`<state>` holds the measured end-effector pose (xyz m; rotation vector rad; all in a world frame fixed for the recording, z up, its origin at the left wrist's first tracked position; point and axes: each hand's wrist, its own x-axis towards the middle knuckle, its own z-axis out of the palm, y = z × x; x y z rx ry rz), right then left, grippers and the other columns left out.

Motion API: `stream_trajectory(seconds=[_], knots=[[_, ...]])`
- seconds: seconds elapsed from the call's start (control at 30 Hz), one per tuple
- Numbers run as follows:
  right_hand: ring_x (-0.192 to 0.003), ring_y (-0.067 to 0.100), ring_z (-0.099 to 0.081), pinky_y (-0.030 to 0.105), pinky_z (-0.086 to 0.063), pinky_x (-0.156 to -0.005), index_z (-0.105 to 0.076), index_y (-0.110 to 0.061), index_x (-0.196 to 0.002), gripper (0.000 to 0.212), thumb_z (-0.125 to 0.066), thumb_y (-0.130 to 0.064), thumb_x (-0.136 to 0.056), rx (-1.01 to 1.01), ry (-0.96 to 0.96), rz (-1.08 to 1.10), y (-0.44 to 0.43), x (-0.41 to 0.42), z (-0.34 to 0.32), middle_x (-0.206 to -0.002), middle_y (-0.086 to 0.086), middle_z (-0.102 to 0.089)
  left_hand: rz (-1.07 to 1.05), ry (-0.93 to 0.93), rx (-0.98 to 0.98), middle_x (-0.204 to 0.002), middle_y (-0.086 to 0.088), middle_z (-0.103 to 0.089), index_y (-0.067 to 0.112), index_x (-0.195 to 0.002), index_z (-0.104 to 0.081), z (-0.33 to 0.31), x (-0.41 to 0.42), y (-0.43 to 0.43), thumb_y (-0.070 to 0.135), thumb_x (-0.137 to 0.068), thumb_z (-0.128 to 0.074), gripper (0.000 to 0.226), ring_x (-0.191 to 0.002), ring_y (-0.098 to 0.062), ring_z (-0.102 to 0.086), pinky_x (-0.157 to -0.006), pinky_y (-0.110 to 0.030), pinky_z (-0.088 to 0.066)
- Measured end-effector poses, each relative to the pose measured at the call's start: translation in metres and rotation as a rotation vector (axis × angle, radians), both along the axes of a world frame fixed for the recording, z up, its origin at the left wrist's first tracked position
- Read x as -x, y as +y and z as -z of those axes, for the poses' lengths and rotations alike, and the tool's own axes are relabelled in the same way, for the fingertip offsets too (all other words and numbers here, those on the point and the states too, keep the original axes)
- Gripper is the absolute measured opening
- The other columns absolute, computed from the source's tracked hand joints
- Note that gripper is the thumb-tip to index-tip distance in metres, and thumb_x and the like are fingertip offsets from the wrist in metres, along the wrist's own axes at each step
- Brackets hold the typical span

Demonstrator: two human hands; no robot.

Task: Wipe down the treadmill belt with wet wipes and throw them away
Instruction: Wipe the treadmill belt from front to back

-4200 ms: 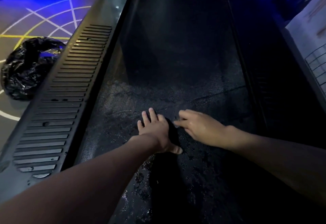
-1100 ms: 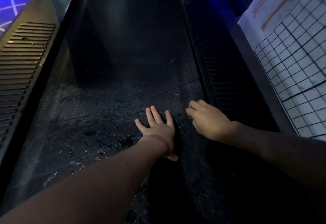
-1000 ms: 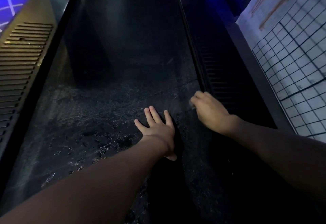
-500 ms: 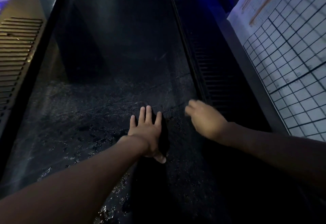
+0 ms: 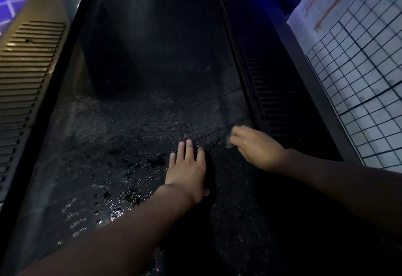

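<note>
Black textured treadmill belt (image 5: 152, 80) fills pretty much the whole view, and both hands are down on it. Left hand (image 5: 187, 171) lies flat, palm down, fingers straight and slightly spread. It's pressing on the belt and holding nothing that I can see. Right hand (image 5: 257, 148) is just to the right of it and a bit further up the belt, close to the belt's right edge. It's motion-blurred and the fingers look bent downwards. There's a greyish smudge (image 5: 228, 143) at the fingertips, too blurred for me to say whether that's a wipe, so honestly I can't tell if that hand is gripping anything. Shiny wet patches (image 5: 121, 197) sit on the belt to the left of the left hand and nearer to me, while the belt beyond both hands looks dull and dark. Well out to the left of the left hand runs the slotted grey side rail (image 5: 28, 75). Just beside the right hand, on its outer side, is the dark ribbed side rail (image 5: 276, 101), and past that a white grid chart (image 5: 359, 80).
</note>
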<state>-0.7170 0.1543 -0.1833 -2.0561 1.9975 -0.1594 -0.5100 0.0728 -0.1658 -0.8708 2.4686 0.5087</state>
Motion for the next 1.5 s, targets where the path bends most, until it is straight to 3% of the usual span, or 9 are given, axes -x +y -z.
stream_trajectory(seconds=[0.2,0.3,0.43,0.63,0.8,0.97,1.13,1.3,1.5], knots=[[-0.093,0.024,-0.053,0.041,-0.052,-0.08,-0.067,-0.006,-0.103,0.026,-0.053,0.007,-0.085,0.102,-0.001,0.143,-0.015,-0.024,0.009,-0.102,0.007,-0.054,-0.006,0.115,-0.094,-0.163,-0.007,0.01,0.009,-0.155,0.004,0.002,-0.025,-0.023,0.022,-0.073,-0.083,0.12,-0.15,-0.021,0.005,-0.121,-0.026,-0.004],[-0.093,0.02,-0.052,0.037,-0.053,-0.075,-0.066,-0.009,-0.108,0.024,-0.051,-0.001,-0.09,-0.003,-0.078,-0.103,0.004,-0.041,0.001,-0.103,0.003,-0.055,-0.094,0.089,0.027,-0.16,-0.014,0.013,0.013,-0.155,-0.005,0.002,-0.027,-0.02,0.028,-0.073,-0.083,0.114,-0.149,-0.034,0.002,-0.122,-0.039,-0.013],[-0.088,0.02,-0.053,0.045,-0.053,-0.078,-0.069,-0.005,-0.104,0.025,-0.05,0.005,-0.091,0.126,-0.086,0.213,-0.033,-0.019,0.01,-0.097,0.003,-0.053,-0.213,-0.058,0.031,-0.159,-0.02,0.014,0.034,-0.15,-0.007,-0.007,-0.026,-0.022,0.042,-0.072,-0.082,0.109,-0.145,-0.048,0.01,-0.109,-0.071,-0.015],[-0.094,0.019,-0.054,0.039,-0.053,-0.079,-0.068,-0.008,-0.108,0.025,-0.051,0.001,-0.091,0.028,-0.122,-0.063,-0.015,-0.047,0.003,-0.102,0.002,-0.055,-0.228,-0.085,-0.001,-0.162,-0.011,0.013,0.015,-0.154,0.0,-0.007,-0.03,-0.029,0.042,-0.067,-0.086,0.125,-0.148,-0.04,0.011,-0.112,-0.066,-0.019],[-0.092,0.023,-0.058,0.045,-0.053,-0.082,-0.071,-0.006,-0.104,0.024,-0.053,0.004,-0.092,0.155,-0.101,0.277,-0.044,-0.027,0.014,-0.1,0.005,-0.057,-0.156,-0.109,0.035,-0.162,-0.006,0.009,0.021,-0.155,0.0,-0.01,-0.037,-0.038,0.029,-0.07,-0.086,0.121,-0.149,-0.036,0.003,-0.113,-0.058,-0.026],[-0.092,0.018,-0.056,0.042,-0.053,-0.079,-0.067,-0.01,-0.107,0.024,-0.052,0.001,-0.092,-0.008,-0.169,-0.101,-0.028,-0.059,-0.001,-0.1,0.001,-0.057,-0.192,-0.096,0.119,-0.16,-0.011,0.002,0.019,-0.154,0.001,-0.007,-0.045,-0.043,0.039,-0.059,-0.091,0.134,-0.147,-0.036,-0.002,-0.111,-0.058,-0.024],[-0.09,0.024,-0.057,0.046,-0.052,-0.08,-0.07,-0.004,-0.104,0.023,-0.051,0.003,-0.092,0.134,-0.133,0.261,-0.057,-0.042,0.01,-0.098,0.007,-0.057,-0.342,-0.193,0.057,-0.158,-0.024,0.015,0.013,-0.153,0.008,-0.008,-0.042,-0.044,0.044,-0.061,-0.089,0.138,-0.145,-0.049,0.009,-0.109,-0.068,-0.022],[-0.098,0.019,-0.053,0.04,-0.053,-0.08,-0.069,-0.006,-0.111,0.024,-0.056,0.0,-0.09,0.013,-0.164,-0.164,-0.038,-0.085,-0.002,-0.104,0.001,-0.055,-0.305,-0.187,0.075,-0.161,-0.017,0.01,0.018,-0.155,0.007,-0.008,-0.047,-0.049,0.056,-0.055,-0.087,0.142,-0.147,-0.043,0.004,-0.109,-0.061,-0.025],[-0.092,0.025,-0.055,0.047,-0.053,-0.077,-0.071,0.0,-0.102,0.022,-0.055,0.007,-0.089,0.208,-0.174,0.175,-0.071,-0.074,0.016,-0.098,0.009,-0.056,-0.221,-0.141,0.073,-0.163,-0.006,0.006,0.03,-0.155,0.005,-0.011,-0.069,-0.063,0.043,-0.064,-0.087,0.131,-0.148,-0.034,-0.002,-0.112,-0.054,-0.026]])
